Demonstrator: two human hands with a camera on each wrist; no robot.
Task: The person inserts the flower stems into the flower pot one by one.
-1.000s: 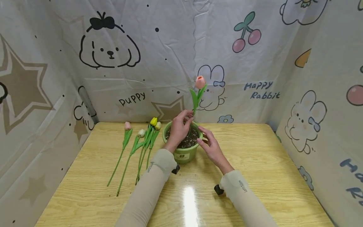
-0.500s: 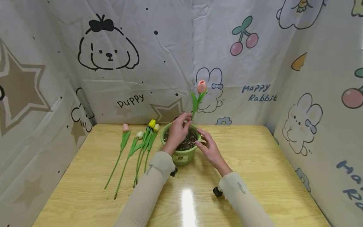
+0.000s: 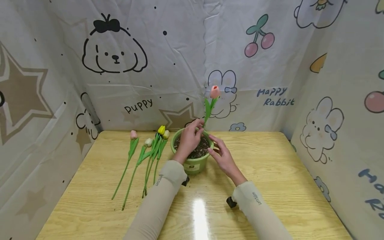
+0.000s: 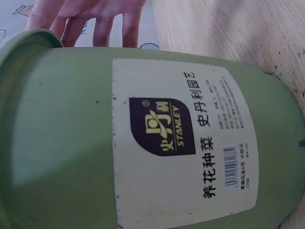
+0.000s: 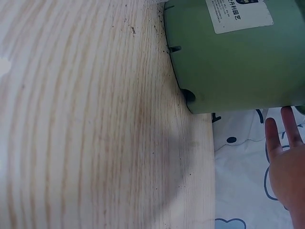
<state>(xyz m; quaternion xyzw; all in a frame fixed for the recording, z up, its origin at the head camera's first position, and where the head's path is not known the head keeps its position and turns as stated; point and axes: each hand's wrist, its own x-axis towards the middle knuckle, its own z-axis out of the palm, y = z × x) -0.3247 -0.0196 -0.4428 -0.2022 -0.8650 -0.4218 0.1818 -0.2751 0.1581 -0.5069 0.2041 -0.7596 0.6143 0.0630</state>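
An artificial tulip with a pink bloom [image 3: 215,92] and green leaves stands almost upright at the back of a green flower pot [image 3: 199,169]. My left hand [image 3: 189,139] reaches over the pot and pinches the tulip's stem low down; its fingertips are partly hidden. Dark soil [image 3: 200,150] fills the pot. On the right side of the rim my right hand [image 3: 224,160] rests with its fingers extended. The left wrist view shows the pot's printed label [image 4: 186,143] close up. In the right wrist view, the right hand's fingers [image 5: 273,136] reach up beside the pot wall.
Left of the pot, several loose artificial tulips lie on the wooden table [image 3: 270,200]: a pink tulip [image 3: 133,135], a white tulip [image 3: 148,142], a yellow tulip [image 3: 161,130] and a cream one. A printed cloth [image 3: 177,43] hangs behind and along both sides. Soil crumbs dot the tabletop.
The tulip's bloom has shifted slightly right and a little lower, with my left hand still at its stem. My right hand stays at the pot's rim. The view tilts slightly.
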